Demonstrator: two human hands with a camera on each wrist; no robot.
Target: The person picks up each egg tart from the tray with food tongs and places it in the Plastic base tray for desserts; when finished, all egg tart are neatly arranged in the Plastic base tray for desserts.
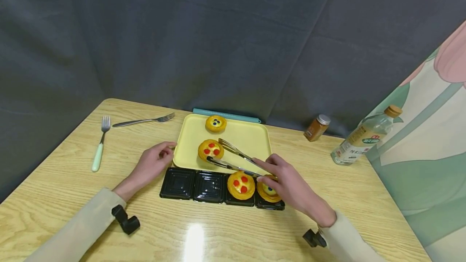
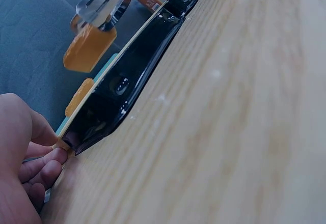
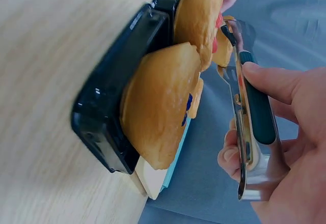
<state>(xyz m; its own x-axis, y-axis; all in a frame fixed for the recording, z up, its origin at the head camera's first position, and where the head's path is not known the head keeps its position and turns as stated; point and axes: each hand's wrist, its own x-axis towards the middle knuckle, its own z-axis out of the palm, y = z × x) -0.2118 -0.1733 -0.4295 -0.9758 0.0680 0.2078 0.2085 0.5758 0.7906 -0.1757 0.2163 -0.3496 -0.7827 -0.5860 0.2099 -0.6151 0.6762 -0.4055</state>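
Observation:
My right hand [image 1: 293,183] holds metal tongs [image 3: 260,112] with dark green grips. Between the tong tips is a red-topped egg tart [image 1: 211,149], lifted above the yellow tray [image 1: 251,138] as the left wrist view shows. With thumb and fingers, my left hand [image 1: 151,167] pinches the yellow tray's left rim. Along its near side lies a black compartment tray [image 1: 209,187]. Its two right compartments hold another red-topped tart [image 1: 241,185] and a blueberry-topped tart [image 3: 160,104], partly hidden by my right hand in the head view. Another blueberry tart [image 1: 216,123] sits at the yellow tray's back.
Two forks lie at left, one with a pale green handle [image 1: 97,157], the other all metal [image 1: 140,121]. Behind the yellow tray is a teal strip [image 1: 227,115]. A spice jar [image 1: 316,127] and a tall bottle [image 1: 358,142] stand at right. A dark curtain backs the table.

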